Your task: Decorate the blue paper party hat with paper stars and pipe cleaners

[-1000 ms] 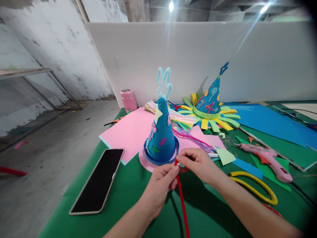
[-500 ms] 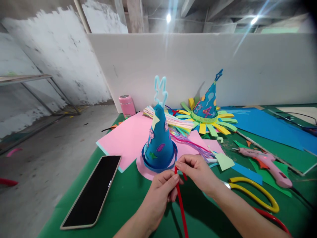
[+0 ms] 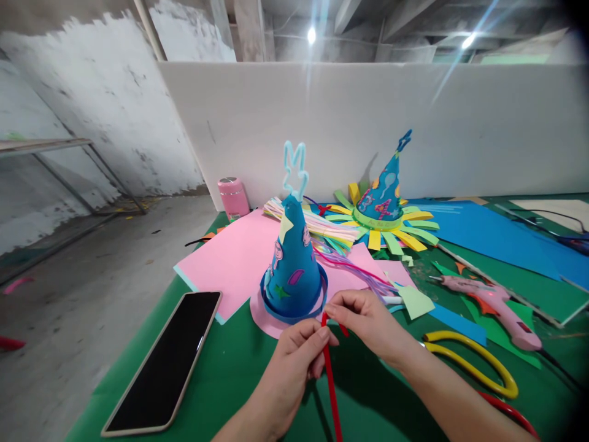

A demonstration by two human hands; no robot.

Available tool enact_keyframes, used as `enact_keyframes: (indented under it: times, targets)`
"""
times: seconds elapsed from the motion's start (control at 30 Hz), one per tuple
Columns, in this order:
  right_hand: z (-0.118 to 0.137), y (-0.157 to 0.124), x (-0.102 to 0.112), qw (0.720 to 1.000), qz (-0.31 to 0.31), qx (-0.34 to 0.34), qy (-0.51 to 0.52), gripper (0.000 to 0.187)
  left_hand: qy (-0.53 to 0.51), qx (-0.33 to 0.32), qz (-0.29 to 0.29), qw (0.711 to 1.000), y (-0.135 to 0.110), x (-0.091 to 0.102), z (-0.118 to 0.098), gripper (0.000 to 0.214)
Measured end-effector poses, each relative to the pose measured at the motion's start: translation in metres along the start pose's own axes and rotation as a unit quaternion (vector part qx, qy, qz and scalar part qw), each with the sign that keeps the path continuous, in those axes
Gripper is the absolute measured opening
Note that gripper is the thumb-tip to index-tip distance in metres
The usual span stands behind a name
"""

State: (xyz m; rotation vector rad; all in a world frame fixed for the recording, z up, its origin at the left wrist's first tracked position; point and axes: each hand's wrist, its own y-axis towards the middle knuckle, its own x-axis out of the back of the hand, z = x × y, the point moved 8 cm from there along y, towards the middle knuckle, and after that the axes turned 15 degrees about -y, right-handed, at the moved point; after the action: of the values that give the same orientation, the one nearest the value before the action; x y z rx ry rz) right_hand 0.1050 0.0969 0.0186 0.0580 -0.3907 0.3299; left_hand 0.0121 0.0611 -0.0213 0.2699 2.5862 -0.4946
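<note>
A red pipe cleaner (image 3: 332, 387) is pinched between the thumb and fingers of my left hand (image 3: 301, 356). Its upper part bends over, and my right hand (image 3: 361, 319) grips it there, with a short red end poking out below the fingers. Just beyond my hands stands a blue cone party hat (image 3: 294, 258) with stickers, a blue band round its base and a pink disc (image 3: 262, 325) under it. A light-blue pipe cleaner shape (image 3: 295, 169) rises from its tip.
A phone (image 3: 168, 362) lies at the left. Yellow-handled scissors (image 3: 473, 359) and a pink glue gun (image 3: 494, 301) are at the right. Behind are bundled pipe cleaners (image 3: 317, 227), a second decorated hat (image 3: 384, 193), a pink bottle (image 3: 233, 197) and blue sheets (image 3: 497, 233).
The whole view has shifted slightly, with things sitting a little further left. Both hands keep their hold on the red pipe cleaner, almost unmoved.
</note>
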Motion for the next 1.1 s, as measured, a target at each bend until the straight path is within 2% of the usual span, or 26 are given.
enact_keyframes:
  times: [0.2,0.37,0.47,0.53,0.6,0.73,0.8,0.87,0.97,1.03,1.1]
  targets:
    - [0.018,-0.007,0.008,0.988,-0.028,0.077,-0.132,0.023,0.037,-0.009,0.004,0.999,-0.002,-0.001,-0.004,0.024]
    - [0.03,-0.019,0.003,0.98,-0.037,0.068,-0.182,0.022,0.133,-0.098,0.017,0.986,-0.008,-0.013,-0.016,0.026]
    - [0.032,-0.019,0.002,0.983,-0.035,0.066,-0.17,0.021,0.181,-0.143,0.05,0.972,-0.013,-0.022,-0.021,0.022]
    - [0.031,-0.016,0.009,0.988,-0.027,0.057,-0.138,0.022,0.205,-0.16,0.052,0.964,-0.017,-0.022,-0.024,0.019]
    - [0.027,-0.012,0.02,0.993,-0.014,0.03,-0.111,0.024,0.225,-0.182,0.016,0.957,-0.019,-0.016,-0.03,0.019]
    - [0.027,-0.01,0.029,0.991,0.066,0.013,-0.115,0.028,0.246,-0.233,-0.082,0.937,-0.024,-0.001,-0.046,0.021]
    - [0.03,-0.012,0.023,0.987,0.094,0.032,-0.125,0.034,0.247,-0.227,-0.063,0.94,-0.022,-0.004,-0.045,0.018]
    - [0.031,-0.014,0.011,0.985,0.108,0.048,-0.125,0.036,0.257,-0.207,-0.007,0.944,-0.019,-0.013,-0.04,0.017]
    - [0.025,-0.013,-0.004,0.987,0.102,0.047,-0.112,0.029,0.296,-0.205,0.031,0.932,-0.016,-0.018,-0.036,0.018]
    - [0.02,-0.011,-0.004,0.991,0.069,0.039,-0.11,0.018,0.319,-0.216,0.01,0.923,-0.015,-0.014,-0.039,0.019]
    - [0.015,-0.01,0.0,0.992,0.039,0.03,-0.112,0.02,0.335,-0.224,-0.008,0.915,-0.015,-0.011,-0.042,0.019]
